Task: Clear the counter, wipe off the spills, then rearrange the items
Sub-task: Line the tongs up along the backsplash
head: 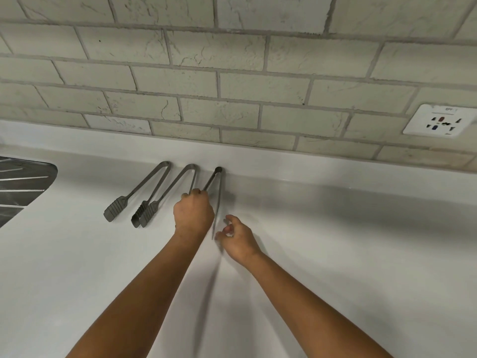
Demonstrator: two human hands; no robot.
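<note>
Three metal tongs lie side by side on the white counter (335, 241) near the back wall. The left tongs (140, 191) and the middle tongs (167, 195) have ridged flat tips. The right tongs (218, 182) are slim and pointed. My left hand (194, 214) lies with curled fingers over one arm of the right tongs. My right hand (236, 237) sits beside the pointed tip of those tongs, thumb and fingers loosely bent, close to or touching it; blur hides which.
A ribbed steel sink drainer (23, 184) shows at the left edge. A white wall socket (438, 121) is set in the tiled backsplash (232, 86) at the right. The counter stretches right and toward me.
</note>
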